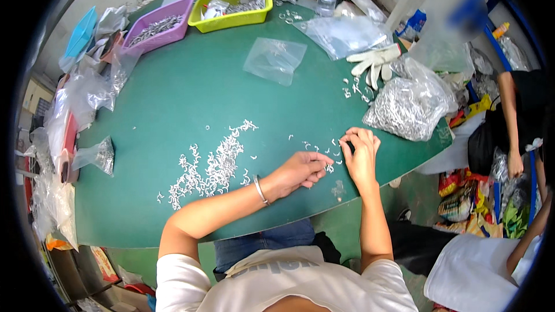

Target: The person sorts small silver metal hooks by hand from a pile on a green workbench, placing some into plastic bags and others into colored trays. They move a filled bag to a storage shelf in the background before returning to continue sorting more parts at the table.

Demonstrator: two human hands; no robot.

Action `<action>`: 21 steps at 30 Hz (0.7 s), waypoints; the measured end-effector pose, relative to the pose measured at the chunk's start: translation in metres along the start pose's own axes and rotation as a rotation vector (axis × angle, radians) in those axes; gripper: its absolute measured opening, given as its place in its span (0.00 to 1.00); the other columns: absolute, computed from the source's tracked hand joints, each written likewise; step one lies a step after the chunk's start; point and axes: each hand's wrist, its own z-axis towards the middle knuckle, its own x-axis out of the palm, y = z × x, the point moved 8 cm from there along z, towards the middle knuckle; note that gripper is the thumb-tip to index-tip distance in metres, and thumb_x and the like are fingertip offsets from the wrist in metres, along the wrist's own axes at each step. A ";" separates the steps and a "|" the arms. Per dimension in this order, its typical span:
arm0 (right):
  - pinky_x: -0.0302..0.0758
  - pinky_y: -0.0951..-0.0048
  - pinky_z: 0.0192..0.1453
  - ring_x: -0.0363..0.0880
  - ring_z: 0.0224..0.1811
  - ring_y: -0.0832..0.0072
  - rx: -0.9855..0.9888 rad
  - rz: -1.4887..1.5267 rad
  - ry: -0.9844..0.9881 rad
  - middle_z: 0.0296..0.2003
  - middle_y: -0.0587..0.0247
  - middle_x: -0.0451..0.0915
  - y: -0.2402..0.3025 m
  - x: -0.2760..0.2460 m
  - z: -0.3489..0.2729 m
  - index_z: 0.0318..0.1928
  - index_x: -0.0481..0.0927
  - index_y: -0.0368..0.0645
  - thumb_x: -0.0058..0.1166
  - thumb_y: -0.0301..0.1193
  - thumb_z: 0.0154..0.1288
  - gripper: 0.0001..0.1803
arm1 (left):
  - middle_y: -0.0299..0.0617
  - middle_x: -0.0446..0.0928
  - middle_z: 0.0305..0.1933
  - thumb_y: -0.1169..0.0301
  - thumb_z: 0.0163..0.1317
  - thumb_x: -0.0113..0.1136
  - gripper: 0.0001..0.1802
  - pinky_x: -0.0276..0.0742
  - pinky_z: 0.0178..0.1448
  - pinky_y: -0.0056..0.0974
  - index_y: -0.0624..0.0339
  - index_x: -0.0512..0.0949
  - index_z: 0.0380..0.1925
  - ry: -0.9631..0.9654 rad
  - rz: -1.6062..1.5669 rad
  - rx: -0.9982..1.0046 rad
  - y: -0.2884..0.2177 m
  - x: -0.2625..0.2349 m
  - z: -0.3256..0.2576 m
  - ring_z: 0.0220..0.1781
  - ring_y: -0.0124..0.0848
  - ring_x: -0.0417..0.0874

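Observation:
Small curved silver metal pieces [217,164] lie in a loose heap on the green table, left of my left forearm. My left hand [303,171] rests low over the tabletop, fingers curled together and pointing right. A few of the same pieces [330,167] show at its fingertips; whether it grips any is too small to make out. Just to the right, my right hand [361,149] has its thumb and fingers bent close together. Anything between those fingertips is hidden. Several scattered pieces [337,153] lie between the two hands.
A clear bag full of metal pieces [407,107] and a white glove [376,62] are at the right. Purple [186,8] and yellow-green [269,1] baskets stand at the back. A flat plastic bag [274,60] lies mid-table. Another person's white sleeve [474,271] is at lower right.

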 end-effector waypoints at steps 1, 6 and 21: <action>0.60 0.61 0.55 0.72 0.48 0.65 0.012 -0.020 -0.014 0.40 0.63 0.77 0.002 -0.001 0.001 0.31 0.80 0.42 0.63 0.24 0.50 0.07 | 0.31 0.66 0.28 0.73 0.70 0.48 0.13 0.55 0.23 0.22 0.64 0.73 0.52 -0.001 -0.014 0.003 -0.002 -0.002 0.000 0.22 0.16 0.59; 0.60 0.57 0.53 0.72 0.50 0.65 -0.005 -0.072 -0.061 0.43 0.63 0.78 -0.005 0.005 -0.001 0.27 0.81 0.46 0.61 0.24 0.45 0.06 | 0.30 0.67 0.27 0.72 0.70 0.49 0.13 0.56 0.22 0.22 0.65 0.74 0.50 0.013 -0.039 0.046 -0.010 -0.001 -0.001 0.23 0.16 0.60; 0.60 0.62 0.54 0.70 0.48 0.66 0.030 0.264 -0.068 0.40 0.64 0.77 0.018 -0.010 -0.004 0.33 0.78 0.43 0.60 0.24 0.54 0.06 | 0.40 0.76 0.32 0.69 0.71 0.46 0.16 0.71 0.31 0.26 0.70 0.71 0.50 -0.061 -0.275 0.109 -0.020 -0.008 0.006 0.30 0.25 0.74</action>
